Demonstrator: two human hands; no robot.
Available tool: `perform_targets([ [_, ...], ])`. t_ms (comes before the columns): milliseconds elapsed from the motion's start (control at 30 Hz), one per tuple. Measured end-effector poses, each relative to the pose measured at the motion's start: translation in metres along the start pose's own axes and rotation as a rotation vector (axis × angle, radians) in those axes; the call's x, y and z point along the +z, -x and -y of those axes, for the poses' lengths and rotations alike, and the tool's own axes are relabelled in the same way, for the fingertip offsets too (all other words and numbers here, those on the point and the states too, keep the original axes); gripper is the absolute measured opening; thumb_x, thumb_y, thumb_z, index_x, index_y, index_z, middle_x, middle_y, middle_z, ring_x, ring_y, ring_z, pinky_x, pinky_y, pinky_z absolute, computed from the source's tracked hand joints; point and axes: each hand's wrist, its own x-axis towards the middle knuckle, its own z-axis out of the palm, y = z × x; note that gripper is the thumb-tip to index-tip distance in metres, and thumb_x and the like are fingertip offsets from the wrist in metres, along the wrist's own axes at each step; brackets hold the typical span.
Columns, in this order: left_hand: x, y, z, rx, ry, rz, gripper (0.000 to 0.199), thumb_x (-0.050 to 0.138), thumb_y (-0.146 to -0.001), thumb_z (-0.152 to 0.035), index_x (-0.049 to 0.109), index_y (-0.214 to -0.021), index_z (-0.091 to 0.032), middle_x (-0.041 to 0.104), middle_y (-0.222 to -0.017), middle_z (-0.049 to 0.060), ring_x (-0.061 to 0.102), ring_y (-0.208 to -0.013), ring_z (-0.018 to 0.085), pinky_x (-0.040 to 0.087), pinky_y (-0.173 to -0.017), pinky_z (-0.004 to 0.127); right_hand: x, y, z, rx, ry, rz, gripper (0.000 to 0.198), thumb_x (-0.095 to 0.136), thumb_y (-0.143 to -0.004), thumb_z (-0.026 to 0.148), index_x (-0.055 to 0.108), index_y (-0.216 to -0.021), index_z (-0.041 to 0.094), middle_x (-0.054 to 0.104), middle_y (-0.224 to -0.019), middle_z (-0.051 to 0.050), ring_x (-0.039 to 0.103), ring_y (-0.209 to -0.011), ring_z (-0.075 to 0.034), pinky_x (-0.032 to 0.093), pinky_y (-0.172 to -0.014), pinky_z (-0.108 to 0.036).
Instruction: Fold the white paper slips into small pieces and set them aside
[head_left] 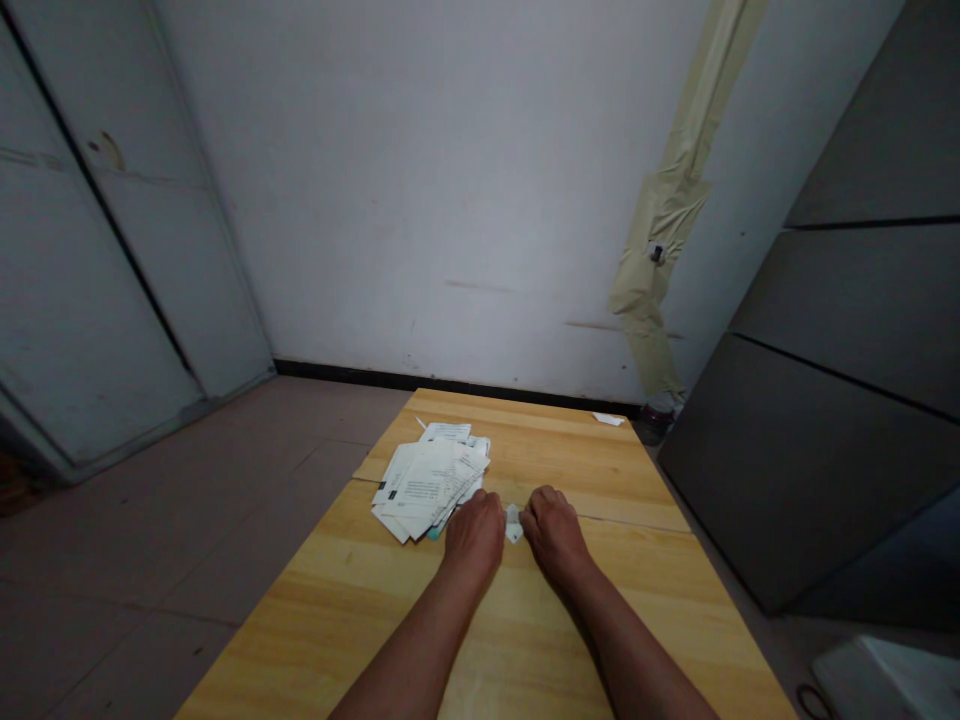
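Note:
On the wooden table (510, 620) both my hands are close together, fingers curled. Between them shows a small piece of folded white paper (514, 524), with a pointed lower end. My left hand (475, 532) closes on the paper's left side, its fingertips mostly hidden behind the knuckles. Against the right side, my right hand (553, 530) is closed in the same way. A loose pile of printed white paper sheets (431, 480) lies just left of my left hand, with a bit of teal peeking out under its lower edge.
A white scrap (608, 419) lies at the table's far right corner. Behind stands a white wall (450, 200) with a taped pipe (660, 240). Dark grey panels (847, 430) rise to the right; a white box (892, 680) is at lower right.

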Motion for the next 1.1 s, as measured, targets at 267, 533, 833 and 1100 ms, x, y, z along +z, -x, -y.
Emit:
perform_targets([
  [267, 0.005, -0.002, -0.005, -0.036, 0.003, -0.058, 0.022, 0.044, -0.095, -0.024, 0.062, -0.103, -0.014, 0.064, -0.104, 0.014, 0.065, -0.099, 0.026, 0.048, -0.077, 0.033, 0.002, -0.001, 0.005, 0.042, 0.049, -0.017, 0.013, 0.054, -0.092, 0.021, 0.062, -0.083, 0.018, 0.062, -0.094, -0.008, 0.054, -0.092, -0.022, 0.034, -0.077, -0.031],
  [533, 0.004, -0.002, -0.009, -0.066, -0.008, -0.054, 0.024, 0.045, -0.094, -0.023, 0.063, -0.104, -0.012, 0.065, -0.105, 0.016, 0.066, -0.101, 0.027, 0.049, -0.079, 0.034, 0.002, 0.000, 0.007, 0.048, 0.061, -0.024, 0.012, 0.053, -0.092, 0.019, 0.063, -0.084, 0.017, 0.062, -0.094, -0.009, 0.054, -0.092, -0.022, 0.035, -0.077, -0.031],
  [833, 0.005, -0.002, -0.010, -0.075, -0.021, -0.076, 0.024, 0.042, -0.094, -0.019, 0.063, -0.102, -0.012, 0.065, -0.103, 0.015, 0.066, -0.099, 0.027, 0.049, -0.077, 0.033, 0.002, 0.000, 0.007, 0.063, 0.059, -0.071, 0.010, 0.057, -0.089, 0.020, 0.061, -0.080, 0.018, 0.062, -0.089, -0.007, 0.054, -0.086, -0.021, 0.036, -0.075, -0.030],
  [1100, 0.011, -0.003, -0.010, -0.068, -0.039, -0.091, 0.026, 0.036, -0.096, -0.015, 0.059, -0.107, -0.016, 0.064, -0.101, 0.012, 0.065, -0.097, 0.024, 0.045, -0.076, 0.032, 0.003, -0.001, 0.008, 0.102, 0.000, -0.055, 0.008, 0.058, -0.087, 0.018, 0.060, -0.080, 0.019, 0.060, -0.090, -0.007, 0.054, -0.088, -0.022, 0.035, -0.075, -0.030],
])
